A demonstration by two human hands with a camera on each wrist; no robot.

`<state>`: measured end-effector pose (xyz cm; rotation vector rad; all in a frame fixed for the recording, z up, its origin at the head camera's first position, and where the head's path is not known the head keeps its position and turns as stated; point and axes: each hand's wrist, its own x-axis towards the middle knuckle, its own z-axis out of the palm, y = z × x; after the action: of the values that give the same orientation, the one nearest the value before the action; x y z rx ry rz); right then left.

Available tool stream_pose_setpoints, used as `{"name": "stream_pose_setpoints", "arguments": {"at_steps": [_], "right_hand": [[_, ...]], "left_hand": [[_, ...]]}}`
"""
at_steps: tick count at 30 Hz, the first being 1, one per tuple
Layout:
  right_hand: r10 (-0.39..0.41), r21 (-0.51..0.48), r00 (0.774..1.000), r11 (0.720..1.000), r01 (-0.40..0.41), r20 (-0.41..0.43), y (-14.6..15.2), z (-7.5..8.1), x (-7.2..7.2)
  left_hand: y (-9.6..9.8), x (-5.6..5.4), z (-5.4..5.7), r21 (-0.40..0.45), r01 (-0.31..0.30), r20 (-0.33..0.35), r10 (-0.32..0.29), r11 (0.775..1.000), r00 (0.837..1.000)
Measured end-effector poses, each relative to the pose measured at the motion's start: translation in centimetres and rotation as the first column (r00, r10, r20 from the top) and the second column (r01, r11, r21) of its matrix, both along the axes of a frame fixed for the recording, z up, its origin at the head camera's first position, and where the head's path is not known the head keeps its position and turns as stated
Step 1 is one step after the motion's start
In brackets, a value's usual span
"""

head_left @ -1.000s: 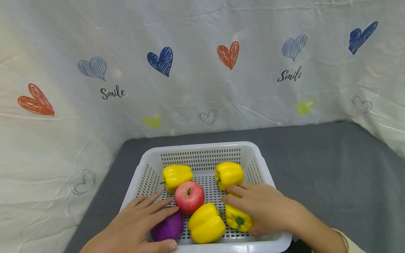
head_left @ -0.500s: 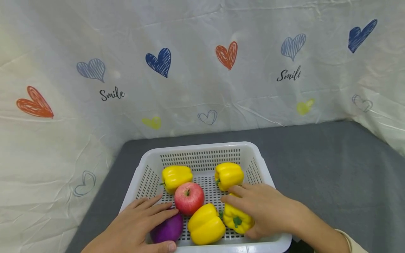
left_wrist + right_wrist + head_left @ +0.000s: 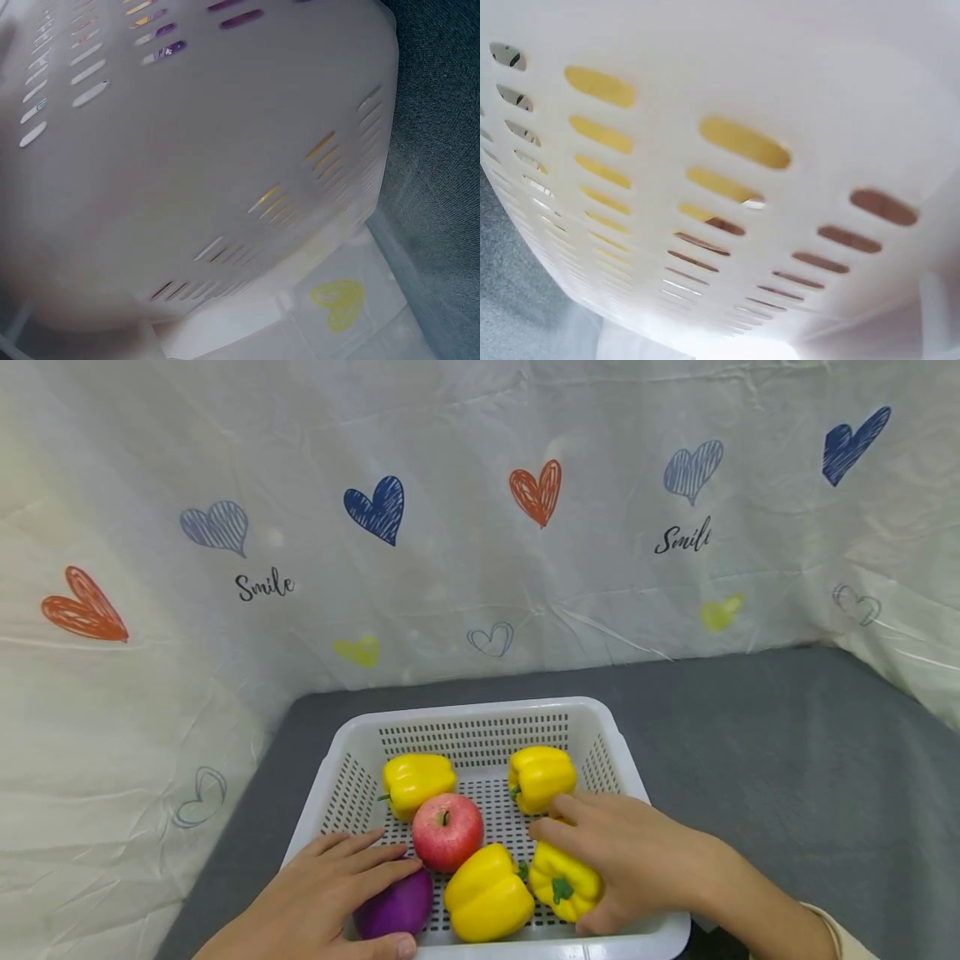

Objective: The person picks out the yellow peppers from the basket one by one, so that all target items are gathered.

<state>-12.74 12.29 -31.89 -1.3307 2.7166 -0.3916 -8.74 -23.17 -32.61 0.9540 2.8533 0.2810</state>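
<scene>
A white plastic basket [image 3: 480, 708] holds several yellow bell peppers, a red apple [image 3: 447, 832] and a smooth, rounded purple vegetable [image 3: 396, 906]. At the basket's front right, my right hand [image 3: 637, 860] grips a yellow bell pepper [image 3: 566, 883], fingers over its top and thumb at its near side. My left hand [image 3: 322, 893] lies over the front left corner with fingers extended across the purple vegetable, partly hiding it; its thumb is at the front rim. Another pepper [image 3: 489, 893] sits between the hands. Both wrist views show mainly the basket's slotted outer wall [image 3: 187, 150].
Two more yellow peppers lie towards the back of the basket, one at left [image 3: 417, 783] and one at right [image 3: 542, 778]. A grey cloth [image 3: 765, 760] covers the table. Behind it hangs a pale curtain [image 3: 450, 585] printed with hearts.
The right thumb has moved left under the gripped pepper, which has shifted slightly left and turned a little. The left hand stays nearly still.
</scene>
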Motion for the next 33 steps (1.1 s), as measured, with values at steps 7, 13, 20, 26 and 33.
{"name": "stream_pose_setpoints", "arguments": {"at_steps": [7,13,20,26,33], "right_hand": [[-0.012,-0.059,0.997,0.998,0.017,0.081,0.5,0.6,0.2],[-0.034,-0.099,0.994,0.994,0.044,0.1,1.2,0.9,0.0],[-0.009,-0.16,0.994,0.987,0.027,0.108,1.6,1.1,-0.2],[0.002,-0.213,0.988,0.977,0.031,0.152,2.0,1.4,-0.3],[0.006,-0.272,0.994,0.962,0.025,0.111,2.5,2.0,-0.3]], "left_hand": [[0.0,0.1,-0.2,-0.008,0.009,-0.009,-0.009,1.0,1.0],[0.1,0.0,-0.1,-0.012,-0.007,0.019,0.008,1.0,1.0],[0.1,0.1,-0.1,-0.009,-0.009,0.014,0.009,1.0,1.0],[0.1,0.1,0.0,-0.007,-0.018,0.03,0.018,1.0,0.999],[0.1,0.1,0.1,0.0,-0.026,0.042,0.026,1.0,0.999]]}}
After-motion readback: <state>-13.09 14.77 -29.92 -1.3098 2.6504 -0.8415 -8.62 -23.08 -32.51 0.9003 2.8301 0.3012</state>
